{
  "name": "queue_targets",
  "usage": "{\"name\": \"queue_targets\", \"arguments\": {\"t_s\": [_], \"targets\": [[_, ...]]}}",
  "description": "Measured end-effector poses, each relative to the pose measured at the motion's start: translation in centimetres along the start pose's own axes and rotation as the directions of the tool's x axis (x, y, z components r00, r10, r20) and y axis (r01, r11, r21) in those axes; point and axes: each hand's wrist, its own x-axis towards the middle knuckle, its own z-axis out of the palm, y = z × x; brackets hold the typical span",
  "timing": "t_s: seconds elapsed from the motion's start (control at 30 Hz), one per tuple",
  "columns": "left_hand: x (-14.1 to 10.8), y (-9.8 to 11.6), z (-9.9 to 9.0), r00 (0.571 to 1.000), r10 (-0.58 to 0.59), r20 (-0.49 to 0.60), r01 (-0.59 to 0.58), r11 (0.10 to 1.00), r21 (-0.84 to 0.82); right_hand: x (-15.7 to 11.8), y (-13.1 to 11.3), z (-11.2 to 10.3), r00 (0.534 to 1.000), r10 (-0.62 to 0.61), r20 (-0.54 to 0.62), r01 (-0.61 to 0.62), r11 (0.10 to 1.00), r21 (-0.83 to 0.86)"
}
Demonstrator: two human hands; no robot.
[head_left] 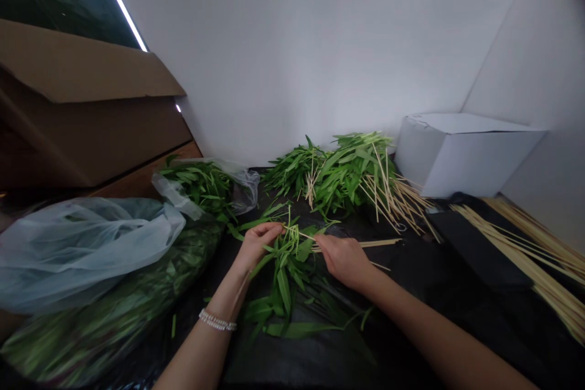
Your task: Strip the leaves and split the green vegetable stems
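My left hand, with a white beaded bracelet on its wrist, pinches stems of leafy water spinach near one end of a thin bamboo skewer. My right hand is closed round the other end of that bamboo skewer. Folded pale stems sit on the skewer between the hands, and their long leaves hang down over the dark table. Whether the left fingertips also touch the skewer tip is hard to see. Beneath and beyond the right hand lie loose skewers.
Skewered greens are heaped against the wall, beside a white box. More bamboo sticks lie at right. Bagged greens, a plastic bag over more greens, and a cardboard box occupy the left.
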Motion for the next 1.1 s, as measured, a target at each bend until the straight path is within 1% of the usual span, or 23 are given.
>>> {"name": "queue_targets", "arguments": {"t_s": [0.17, 0.23, 0.33, 0.43, 0.53, 0.6, 0.63, 0.67, 0.73, 0.83, 0.9, 0.93, 1.0, 1.07, 1.1], "targets": [[-0.5, 0.1, 0.5, 0.995, -0.017, 0.102, 0.014, 0.999, 0.029, -0.1, -0.2, 0.1, 1.0, -0.012, -0.017, 0.013, 1.0, 0.013], [-0.6, 0.1, 0.7, 0.994, -0.003, 0.108, -0.001, 0.999, 0.034, -0.1, -0.2, 0.1, 1.0, -0.011, -0.027, 0.012, 1.0, 0.012], [-0.8, 0.2, 0.9, 0.996, 0.018, 0.09, -0.021, 0.999, 0.041, 0.0, -0.3, 0.0, 1.0, -0.008, -0.025, 0.008, 1.0, 0.004], [-0.8, 0.3, 0.9, 0.995, 0.014, 0.103, -0.017, 0.999, 0.032, 0.1, -0.2, 0.1, 0.999, -0.003, -0.033, 0.003, 1.0, 0.015], [-0.6, 0.3, 0.6, 0.992, -0.007, 0.127, 0.006, 1.0, 0.004, 0.1, 0.2, 0.1, 0.995, 0.004, -0.102, 0.002, 0.998, 0.066], [-0.4, 0.2, 0.3, 0.993, 0.002, 0.116, -0.001, 1.0, -0.01, 0.0, 0.7, -0.1, 0.98, 0.043, -0.195, -0.018, 0.992, 0.129], [-0.3, 0.1, 0.2, 0.995, 0.012, 0.103, -0.012, 1.0, -0.008, 0.0, 1.1, -0.2, 0.964, 0.079, -0.252, -0.036, 0.984, 0.172], [-0.2, 0.1, 0.1, 0.995, 0.026, 0.094, -0.027, 1.0, 0.003, 0.0, 1.5, -0.4, 0.939, 0.127, -0.319, -0.056, 0.974, 0.221], [-0.2, 0.0, -0.1, 0.993, 0.057, 0.103, -0.063, 0.997, 0.053, 0.0, 2.3, -0.9, 0.868, 0.238, -0.437, -0.103, 0.945, 0.31], [-0.5, 0.0, 0.2, 0.979, 0.074, 0.191, -0.108, 0.978, 0.179, 0.2, 3.2, -1.8, 0.764, 0.363, -0.534, -0.143, 0.902, 0.408], [-0.8, 0.0, 0.5, 0.962, 0.053, 0.269, -0.126, 0.957, 0.26, 0.2, 3.5, -2.2, 0.711, 0.414, -0.569, -0.161, 0.883, 0.44], [-0.9, 0.0, 0.6, 0.952, 0.04, 0.305, -0.133, 0.947, 0.291, 0.3, 3.7, -2.3, 0.69, 0.432, -0.581, -0.168, 0.877, 0.451], [-1.1, 0.3, 0.6, 0.935, 0.038, 0.353, -0.16, 0.932, 0.325, 0.3, 3.8, -2.4, 0.667, 0.447, -0.596, -0.173, 0.871, 0.46], [-1.3, 0.9, 0.3, 0.919, 0.055, 0.391, -0.203, 0.915, 0.349, 0.4, 3.9, -2.4, 0.661, 0.445, -0.604, -0.17, 0.873, 0.458], [-1.3, 1.3, 0.1, 0.904, 0.049, 0.424, -0.221, 0.904, 0.366, 0.4, 3.9, -2.3, 0.663, 0.441, -0.605, -0.167, 0.875, 0.454]]}}
